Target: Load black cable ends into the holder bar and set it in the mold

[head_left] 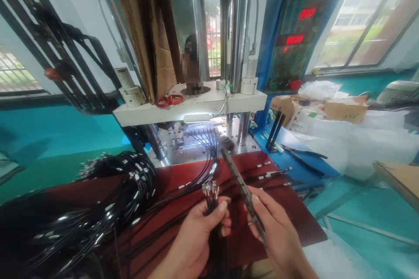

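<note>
My left hand is closed around a bundle of black cables, whose bare metal connector ends stick up above the thumb. In my right hand is a long, narrow, dark metal bar, held at a slant with its far end pointing toward the press. Fingers and thumb grip the bar's lower half. A small gap separates the bundle from the bar. Beyond both hands, several black cables run from a lit metal fixture on the press bed onto the red-brown board.
A large coil of black cables lies at left. The press's white plate carries red-handled scissors. At right are pliers, a blue control box with red digits, and plastic bags. Loose cable ends lie beyond the right hand.
</note>
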Action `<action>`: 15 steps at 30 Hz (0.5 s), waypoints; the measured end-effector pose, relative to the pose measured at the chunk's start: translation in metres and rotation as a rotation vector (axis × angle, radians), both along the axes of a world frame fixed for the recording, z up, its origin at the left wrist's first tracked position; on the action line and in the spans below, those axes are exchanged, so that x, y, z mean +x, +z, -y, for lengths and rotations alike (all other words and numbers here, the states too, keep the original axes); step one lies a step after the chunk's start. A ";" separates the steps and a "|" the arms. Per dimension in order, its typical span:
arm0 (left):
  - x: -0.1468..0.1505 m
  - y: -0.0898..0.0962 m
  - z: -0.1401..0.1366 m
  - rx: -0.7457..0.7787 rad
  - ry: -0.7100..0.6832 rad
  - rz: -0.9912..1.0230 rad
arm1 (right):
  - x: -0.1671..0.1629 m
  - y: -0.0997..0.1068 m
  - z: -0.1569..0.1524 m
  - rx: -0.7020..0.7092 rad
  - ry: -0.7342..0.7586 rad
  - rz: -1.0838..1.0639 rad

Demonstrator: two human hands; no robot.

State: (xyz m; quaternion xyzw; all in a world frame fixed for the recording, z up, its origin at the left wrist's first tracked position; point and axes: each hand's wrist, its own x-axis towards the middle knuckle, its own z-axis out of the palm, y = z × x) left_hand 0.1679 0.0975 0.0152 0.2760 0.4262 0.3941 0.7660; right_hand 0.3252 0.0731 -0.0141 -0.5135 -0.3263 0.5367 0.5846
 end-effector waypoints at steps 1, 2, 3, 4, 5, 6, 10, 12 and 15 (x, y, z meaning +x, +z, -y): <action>0.000 0.000 -0.001 -0.007 0.017 0.010 | 0.000 -0.001 0.000 -0.005 0.006 -0.008; 0.001 0.000 -0.002 -0.004 0.038 0.017 | 0.000 -0.001 0.001 -0.004 0.012 -0.017; 0.002 0.001 -0.003 0.006 0.061 0.022 | -0.001 -0.002 0.000 0.006 0.020 -0.024; 0.003 0.001 -0.004 0.018 0.078 0.025 | -0.002 -0.002 0.000 0.018 0.026 -0.026; 0.004 0.001 -0.005 0.033 0.088 0.023 | -0.003 -0.002 0.000 0.027 0.028 -0.022; 0.005 0.001 -0.005 0.051 0.085 0.019 | -0.003 -0.002 0.000 0.029 0.026 -0.016; 0.005 0.001 -0.003 0.061 -0.015 -0.080 | -0.001 -0.002 -0.001 -0.003 0.029 -0.003; 0.005 0.002 -0.002 0.029 -0.079 -0.153 | 0.000 -0.001 -0.002 -0.008 0.037 -0.003; 0.007 0.005 0.000 0.029 -0.158 -0.230 | -0.001 0.003 -0.002 -0.003 0.055 0.009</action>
